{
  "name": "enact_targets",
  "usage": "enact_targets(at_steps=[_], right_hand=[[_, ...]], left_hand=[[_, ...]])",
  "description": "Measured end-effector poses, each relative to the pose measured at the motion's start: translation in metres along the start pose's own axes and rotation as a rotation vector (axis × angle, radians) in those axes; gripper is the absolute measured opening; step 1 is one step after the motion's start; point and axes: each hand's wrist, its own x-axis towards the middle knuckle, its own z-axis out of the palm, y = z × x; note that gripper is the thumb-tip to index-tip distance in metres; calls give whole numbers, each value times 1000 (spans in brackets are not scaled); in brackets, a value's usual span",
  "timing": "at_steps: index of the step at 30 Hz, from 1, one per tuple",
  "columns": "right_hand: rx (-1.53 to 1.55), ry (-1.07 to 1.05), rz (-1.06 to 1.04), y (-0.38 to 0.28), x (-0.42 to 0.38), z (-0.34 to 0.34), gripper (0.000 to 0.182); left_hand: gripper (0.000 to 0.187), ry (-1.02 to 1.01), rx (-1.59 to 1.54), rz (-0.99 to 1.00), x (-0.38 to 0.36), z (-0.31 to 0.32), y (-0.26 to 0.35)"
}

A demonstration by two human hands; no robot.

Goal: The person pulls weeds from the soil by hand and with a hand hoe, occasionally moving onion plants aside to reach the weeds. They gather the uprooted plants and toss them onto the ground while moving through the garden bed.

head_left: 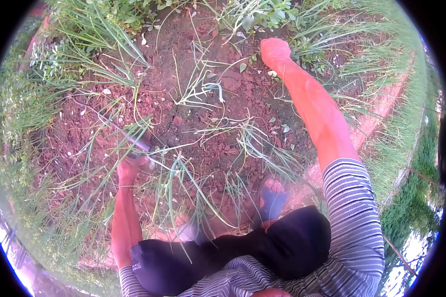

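Left hand is clamped on the handle of a thin metal tool, which lies slantwise over the reddish soil. Right hand is curled together beside low leafy plants; its grip contents cannot be told. Long green stalks partly obstruct the view of the left hand and one foot.

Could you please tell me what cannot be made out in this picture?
Head view:
- Right hand: the back of the hand hides its fingers and anything in them.
- Left hand: leaves and blur hide how its fingers sit on the tool.
- Left foot: blurred, partly behind leaves.
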Motion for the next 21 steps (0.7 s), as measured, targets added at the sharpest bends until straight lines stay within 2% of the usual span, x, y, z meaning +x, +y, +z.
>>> enact_targets(at_steps=[6,11,15,18,19,21], right_hand=[[36,-107,55,5,7,-5,25],[107,-18,10,16,2,5,27],[143,-103,60,23,-17,-3,27],[166,-87,102,38,-16,-10,41],[272,-188,163,43,-17,-20,51],[235,-65,161,46,-15,-8,51]], left_hand=[[38,-34,-118,-19,-8,-4,14],[37,-24,-9,-23,-1,-4,5],[36,-43,-5,-40,-10,-6,16],[37,-26,60,-33,1,-5,8],[37,-31,40,-48,3,-2,1],[38,-55,31,-68,-6,-7,14]])
